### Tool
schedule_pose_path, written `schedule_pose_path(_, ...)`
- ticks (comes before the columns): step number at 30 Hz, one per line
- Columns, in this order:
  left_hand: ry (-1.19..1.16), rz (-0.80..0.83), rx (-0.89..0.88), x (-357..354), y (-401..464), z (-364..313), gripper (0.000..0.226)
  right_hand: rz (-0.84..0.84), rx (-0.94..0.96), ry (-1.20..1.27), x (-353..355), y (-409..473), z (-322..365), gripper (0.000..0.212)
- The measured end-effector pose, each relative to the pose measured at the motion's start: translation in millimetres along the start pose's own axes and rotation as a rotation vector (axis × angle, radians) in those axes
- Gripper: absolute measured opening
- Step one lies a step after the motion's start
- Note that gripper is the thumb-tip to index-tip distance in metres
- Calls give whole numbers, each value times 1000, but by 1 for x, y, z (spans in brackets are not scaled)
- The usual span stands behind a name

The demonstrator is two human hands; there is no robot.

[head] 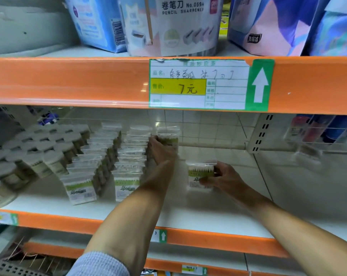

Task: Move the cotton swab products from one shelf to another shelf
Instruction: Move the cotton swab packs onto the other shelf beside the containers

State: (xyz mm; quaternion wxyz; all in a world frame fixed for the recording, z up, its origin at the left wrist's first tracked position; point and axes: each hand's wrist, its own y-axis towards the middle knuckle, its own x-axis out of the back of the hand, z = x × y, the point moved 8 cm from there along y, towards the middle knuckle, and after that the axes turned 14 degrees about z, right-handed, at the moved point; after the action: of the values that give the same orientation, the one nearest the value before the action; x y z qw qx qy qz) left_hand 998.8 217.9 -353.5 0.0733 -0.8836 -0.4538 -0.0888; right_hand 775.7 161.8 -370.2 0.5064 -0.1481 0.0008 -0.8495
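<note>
Clear bags of cotton swabs with green labels stand in rows [127, 162] on the white middle shelf [188, 218]. My left hand [160, 150] reaches deep into the shelf and grips a stack of these bags [169, 136] at the right end of the rows. My right hand [222, 179] holds a single swab bag [198, 172] upright on the shelf, apart from the rows, fingers curled round its right side.
Round tubs of swabs [35, 154] fill the shelf's left part. An orange shelf rail with a price tag [200, 84] hangs above, with a pencil sharpener tub [180, 24] and tissue packs on top. A wire divider [316, 134] bounds the right side.
</note>
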Motion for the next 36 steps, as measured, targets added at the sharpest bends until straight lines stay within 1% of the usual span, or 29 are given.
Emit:
schedule_pose_path(9, -7, 8, 11, -4, 6, 9, 39, 3, 8, 40, 4, -1, 3, 43)
schedule_pose_path(12, -22, 8, 11, -5, 1, 9, 43, -2, 1, 57, 5, 0, 3, 45)
schedule_pose_path(14, -46, 25, 47, -7, -3, 14, 47, -16, -5, 66, 6, 2, 4, 44)
schedule_pose_path(16, -60, 77, 80, -8, -2, 23, 54, -47, -7, 62, 9, 6, 6, 44)
schedule_pose_path(19, 65, 54, 129, -6, 24, 67, 81, -118, -12, 69, 13, 14, 10, 44)
schedule_pose_path(21, 96, 65, 178, -9, 32, 88, 88, -144, -21, 87, 13, 19, 13, 43)
schedule_pose_path(23, 136, 80, 180, -4, 15, 81, 85, -162, -29, 90, 12, 22, 16, 40)
schedule_pose_path(25, 216, 91, 110, 7, -10, 55, 75, -193, -37, 111, 12, 26, 18, 37)
schedule_pose_path(27, 270, 110, 71, 10, -15, 57, 80, -222, -46, 154, 10, 32, 20, 37)
schedule_pose_path(28, 279, 123, 92, 10, -10, 69, 83, -235, -49, 168, 9, 35, 22, 37)
schedule_pose_path(30, 302, 191, 141, 12, -12, 76, 71, -245, -52, 164, 6, 45, 27, 40)
schedule_pose_path(32, 299, 214, 141, 13, -8, 85, 63, -252, -51, 144, 3, 55, 31, 40)
schedule_pose_path(33, 314, 235, 142, 15, -16, 77, 59, -254, -53, 140, 2, 60, 31, 40)
schedule_pose_path(34, 321, 266, 131, 21, -37, 50, 50, -250, -58, 141, 0, 66, 32, 39)
schedule_pose_path(36, 276, 337, 102, 26, -61, 24, 34, -225, -61, 129, -6, 76, 34, 38)
